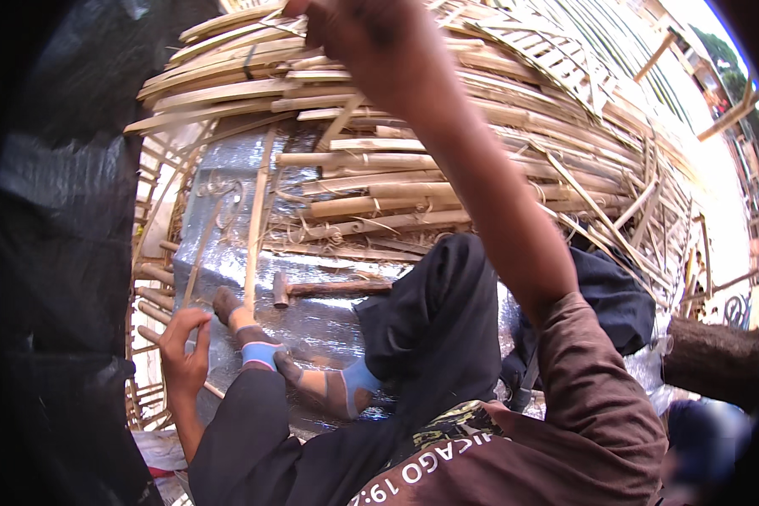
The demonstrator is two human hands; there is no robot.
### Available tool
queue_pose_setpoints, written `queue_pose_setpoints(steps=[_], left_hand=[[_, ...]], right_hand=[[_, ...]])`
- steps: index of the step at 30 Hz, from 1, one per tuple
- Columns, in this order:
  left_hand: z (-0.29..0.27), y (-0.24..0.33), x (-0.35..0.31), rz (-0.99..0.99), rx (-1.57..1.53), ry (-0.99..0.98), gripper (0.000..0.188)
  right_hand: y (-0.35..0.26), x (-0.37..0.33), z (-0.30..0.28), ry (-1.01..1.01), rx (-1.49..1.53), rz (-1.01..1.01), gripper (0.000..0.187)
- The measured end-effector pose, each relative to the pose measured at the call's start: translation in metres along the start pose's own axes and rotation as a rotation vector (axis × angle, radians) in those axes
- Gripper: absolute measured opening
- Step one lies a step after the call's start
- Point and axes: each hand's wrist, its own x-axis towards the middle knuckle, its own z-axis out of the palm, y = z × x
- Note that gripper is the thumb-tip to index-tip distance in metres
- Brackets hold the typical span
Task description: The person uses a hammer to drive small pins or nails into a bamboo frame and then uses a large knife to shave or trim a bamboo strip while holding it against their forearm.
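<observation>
My left hand (185, 346) is raised beside my left knee, its fingers loosely bent and the thumb apart, with nothing visible in it. My right arm stretches far forward across the bamboo pile. The right hand (367, 38) is smeared by motion at the top edge, so its fingers and anything in them cannot be made out. A long split bamboo strip (258, 211) runs from my socked foot (234, 312) toward the pile. By my feet a hammer (337, 288) with a wooden handle lies on the silvery plastic sheet (312, 325).
Stacked split bamboo (379, 207) fills the area ahead, with curled shavings among it. A bamboo lattice panel (557, 51) lies on its far side. Black sheeting (67, 253) hangs at the left. A dark log (717, 358) lies at the right.
</observation>
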Motion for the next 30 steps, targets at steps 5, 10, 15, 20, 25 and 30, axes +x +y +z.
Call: queue_pose_setpoints(steps=[5, 10, 15, 20, 25, 30], left_hand=[[-0.013, 0.014, 0.041, 0.114, -0.041, 0.005, 0.015], [0.008, 0.014, 0.074, 0.050, -0.122, 0.020, 0.048], [0.030, 0.012, 0.046, -0.272, -0.574, -0.387, 0.072], [0.048, -0.005, 0.024, -0.445, -0.831, -0.674, 0.048], [0.029, -0.009, 0.017, -0.624, -0.959, -0.505, 0.030], [-0.003, -0.028, 0.007, -0.617, -0.658, -0.235, 0.038]], right_hand=[[-0.014, 0.067, -0.024, 0.092, 0.713, 0.084, 0.041], [0.044, 0.062, -0.025, 0.212, 1.048, 0.188, 0.033], [0.102, 0.029, -0.007, 0.340, 1.346, 0.328, 0.036], [0.147, -0.002, 0.011, 0.368, 1.531, 0.419, 0.030], [0.144, -0.039, 0.042, 0.294, 1.075, 0.791, 0.034], [0.133, -0.108, 0.091, 0.095, 0.747, 0.957, 0.054]])
